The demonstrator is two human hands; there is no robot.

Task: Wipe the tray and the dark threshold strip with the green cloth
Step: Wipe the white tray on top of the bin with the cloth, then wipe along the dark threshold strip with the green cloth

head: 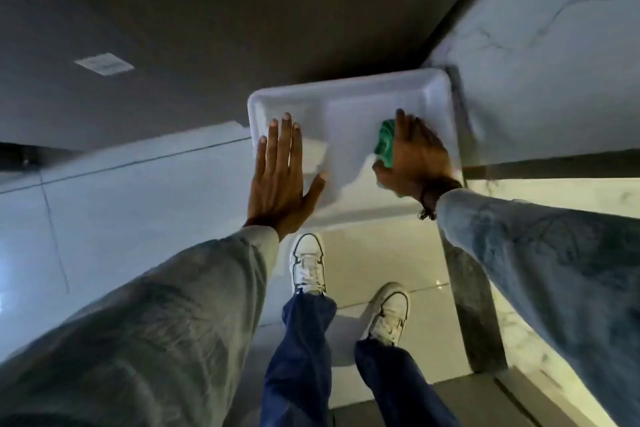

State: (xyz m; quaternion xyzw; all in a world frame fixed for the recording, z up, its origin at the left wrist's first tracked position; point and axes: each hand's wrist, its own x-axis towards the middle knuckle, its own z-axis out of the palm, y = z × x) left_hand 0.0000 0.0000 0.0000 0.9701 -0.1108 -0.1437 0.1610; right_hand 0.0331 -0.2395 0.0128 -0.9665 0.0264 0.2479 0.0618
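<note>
"Two hands on the job. Why is the left hand (282, 170) just lying there?"

"It's spread flat, fingers wide, gripping nothing. It presses the left end of the white tray (349, 94), I'd say to stop it sliding while the other hand rubs."

"And the right hand (412, 156)?"

"Closed over the green cloth (386, 139), bunched under the palm and pushed against the inside of the tray near its right end. Only a green edge shows past the fingers."

"Where does the tray sit?"

"In the corner, against the dark wall and a marble panel, propped on the pale ledge."

"And the threshold strip?"

"The dark strip (474, 305) runs along the floor to the right of the white shoes (308, 263), well apart from the cloth. I judge it isn't wiped yet; the tray comes first."
</note>
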